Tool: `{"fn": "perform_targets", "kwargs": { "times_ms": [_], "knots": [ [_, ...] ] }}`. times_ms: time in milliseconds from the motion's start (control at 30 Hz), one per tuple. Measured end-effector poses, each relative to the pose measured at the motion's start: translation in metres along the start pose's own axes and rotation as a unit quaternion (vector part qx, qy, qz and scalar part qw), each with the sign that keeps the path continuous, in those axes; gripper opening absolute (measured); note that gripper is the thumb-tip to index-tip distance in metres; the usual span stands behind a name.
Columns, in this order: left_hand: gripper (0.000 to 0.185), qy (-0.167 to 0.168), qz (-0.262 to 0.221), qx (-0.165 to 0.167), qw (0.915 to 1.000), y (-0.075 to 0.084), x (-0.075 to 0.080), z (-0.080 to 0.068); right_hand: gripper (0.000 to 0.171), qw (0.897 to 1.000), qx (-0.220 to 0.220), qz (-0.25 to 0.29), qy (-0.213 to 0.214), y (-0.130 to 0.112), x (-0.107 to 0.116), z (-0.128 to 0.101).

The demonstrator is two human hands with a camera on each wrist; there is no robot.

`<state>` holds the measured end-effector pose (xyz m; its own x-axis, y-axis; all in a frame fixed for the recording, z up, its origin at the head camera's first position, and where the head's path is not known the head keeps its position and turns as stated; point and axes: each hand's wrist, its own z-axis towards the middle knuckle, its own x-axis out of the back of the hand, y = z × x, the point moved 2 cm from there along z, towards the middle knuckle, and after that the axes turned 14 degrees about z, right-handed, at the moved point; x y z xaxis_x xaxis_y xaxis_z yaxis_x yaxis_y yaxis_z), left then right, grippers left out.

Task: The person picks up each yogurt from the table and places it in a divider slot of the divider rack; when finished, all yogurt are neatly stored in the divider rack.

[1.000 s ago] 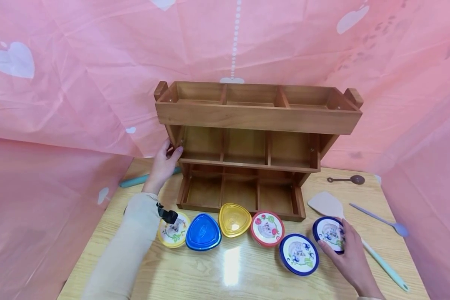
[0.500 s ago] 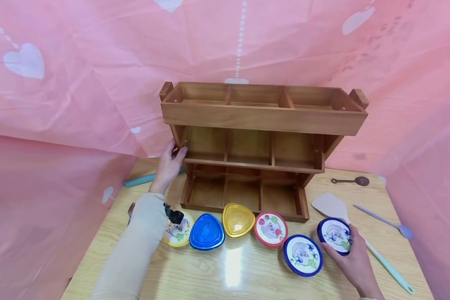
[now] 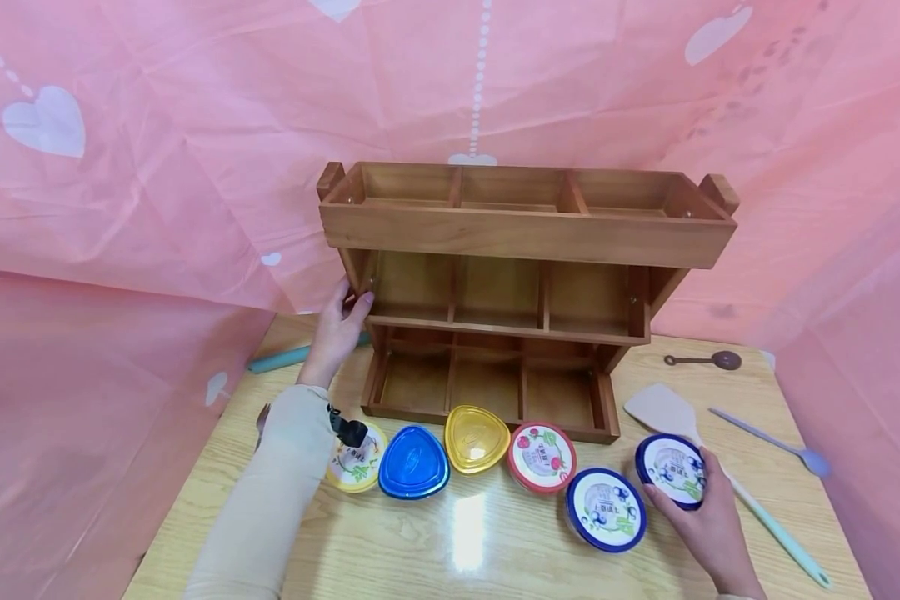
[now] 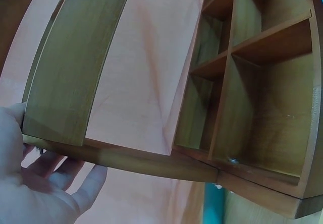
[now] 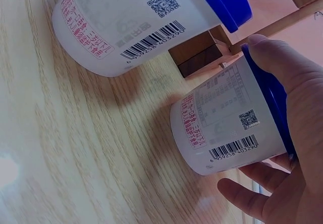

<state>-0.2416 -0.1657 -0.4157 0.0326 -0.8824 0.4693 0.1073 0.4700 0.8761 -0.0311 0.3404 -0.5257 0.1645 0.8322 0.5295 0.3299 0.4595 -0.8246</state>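
Observation:
At the left of the head view my left hand grips the side of a three-tier wooden rack, thumb in front at the middle tier. In the left wrist view its fingers pass under the rack's slanted side rail. My right hand holds a round white tub with a blue lid at the right front. Its thumb lies on the lid's rim and the other fingers reach around the far side. A second blue-lidded tub stands just left of it, apart.
A red-lidded tub, yellow triangular container, blue triangular container and yellow-lidded tub line the rack's front. Right lie a spatula, purple spoon and brown measuring spoon. Pink cloth surrounds the table.
The whole head view has shifted slightly, so the scene sits a little further right than a second ago. Both hands keep their places on the rack and the tub.

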Motion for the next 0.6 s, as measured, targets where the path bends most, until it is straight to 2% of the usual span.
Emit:
{"fn": "perform_targets", "kwargs": {
  "times_ms": [333, 600],
  "knots": [
    [0.053, 0.007, -0.003, 0.002, 1.0000, -0.0031, 0.0002, 0.0007, 0.116, 1.000, -0.011, 0.007, -0.003, 0.0007, -0.0002, 0.0003],
    [0.053, 0.007, -0.008, 0.016, 0.9998, -0.0037, -0.0001, 0.0000, 0.117, 1.000, -0.013, 0.011, -0.006, 0.0003, -0.0003, 0.0006]
  ]
}}
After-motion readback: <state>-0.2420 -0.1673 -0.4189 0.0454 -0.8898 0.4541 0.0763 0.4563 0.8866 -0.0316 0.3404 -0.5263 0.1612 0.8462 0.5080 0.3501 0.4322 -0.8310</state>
